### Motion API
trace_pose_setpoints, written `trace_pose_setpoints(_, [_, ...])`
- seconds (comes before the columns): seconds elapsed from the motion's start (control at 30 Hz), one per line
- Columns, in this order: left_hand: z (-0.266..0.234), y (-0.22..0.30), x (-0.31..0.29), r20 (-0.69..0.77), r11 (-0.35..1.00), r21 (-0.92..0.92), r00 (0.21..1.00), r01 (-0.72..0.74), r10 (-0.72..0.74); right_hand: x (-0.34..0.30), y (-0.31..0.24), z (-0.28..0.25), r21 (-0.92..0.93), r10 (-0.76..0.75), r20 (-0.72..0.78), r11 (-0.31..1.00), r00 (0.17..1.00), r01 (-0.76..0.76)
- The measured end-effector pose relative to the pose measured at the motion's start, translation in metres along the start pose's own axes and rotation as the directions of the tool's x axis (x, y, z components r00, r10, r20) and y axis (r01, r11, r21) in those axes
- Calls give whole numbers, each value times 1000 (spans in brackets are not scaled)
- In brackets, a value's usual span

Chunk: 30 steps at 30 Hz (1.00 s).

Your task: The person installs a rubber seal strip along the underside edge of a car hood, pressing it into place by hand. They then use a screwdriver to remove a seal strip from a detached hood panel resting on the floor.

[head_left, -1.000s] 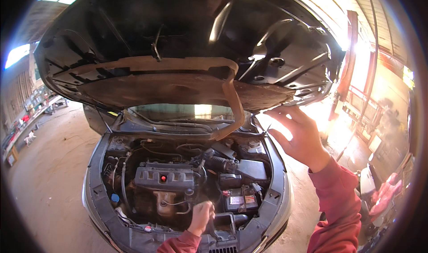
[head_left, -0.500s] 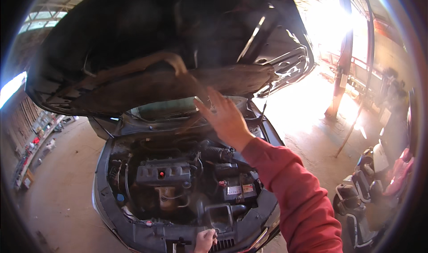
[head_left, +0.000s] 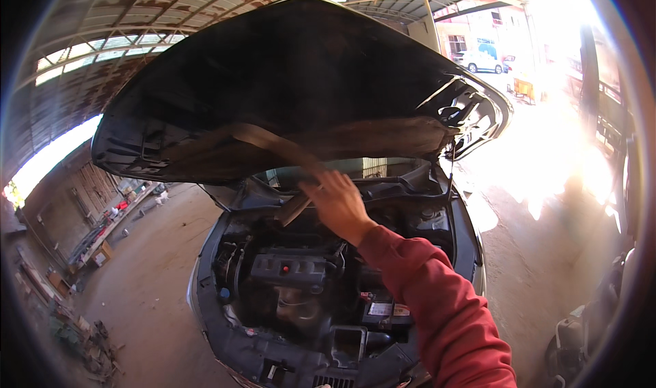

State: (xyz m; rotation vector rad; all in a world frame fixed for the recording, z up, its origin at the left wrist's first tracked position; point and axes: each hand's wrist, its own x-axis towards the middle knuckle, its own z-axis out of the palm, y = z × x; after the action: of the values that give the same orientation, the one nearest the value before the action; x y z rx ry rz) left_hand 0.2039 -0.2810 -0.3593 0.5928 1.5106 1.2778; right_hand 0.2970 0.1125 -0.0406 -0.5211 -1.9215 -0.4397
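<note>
My right hand (head_left: pixel 336 207), in a red sleeve, reaches over the back of the engine bay. Its fingers are closed on a long, thin brown strip (head_left: pixel 263 139), smeared by motion, that arcs up and left under the hood. A flat, dull brown piece (head_left: pixel 294 209) juts out left below the hand; whether it belongs to the strip I cannot tell. The raised black hood (head_left: pixel 307 67) stands above. Below lie the engine cover (head_left: pixel 288 270) with a red spot and the battery (head_left: pixel 387 310). Only a pale sliver, perhaps my left hand, shows at the lower edge by the front grille slots.
A strut (head_left: pixel 449 179) holds the hood at the right. Along the left wall runs a low bench (head_left: pixel 113 231) with clutter. Dark seat-like parts (head_left: pixel 570 347) lie at the lower right. A white car (head_left: pixel 480 61) stands outside in bright light.
The view has tilted up and turned, so the car sits lower and further right. My right hand has moved down toward the engine with the strip. My left hand has nearly left the picture.
</note>
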Motion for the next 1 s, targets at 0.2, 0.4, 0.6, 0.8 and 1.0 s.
trace_pose_setpoints(0.2, [-12, 2, 26, -1, 997, -28, 997, 77, -77, 27, 34, -29, 273, 335, -208, 922, 919, -275])
trace_pose_setpoints(0.4, [-6, -9, 76, 152, 992, -63, 983, 113, -102, 60, 53, -44, 264, 471, -103, 862, 876, -433])
trace_pose_setpoints(0.6, [-11, 14, 131, 76, 986, 148, 995, -72, 61, 66, 64, -40, 154, 398, -169, 914, 902, -375])
trace_pose_setpoints(0.8, [-2, 115, 181, 108, 920, 209, 943, -332, 316, 59, 72, -39, 292, 340, -145, 912, 929, -288])
trace_pose_setpoints(1.0, [57, 267, 167, 2, 686, 324, 725, -652, 689, 62, 85, -36, 356, 208, -191, 925, 959, -130])
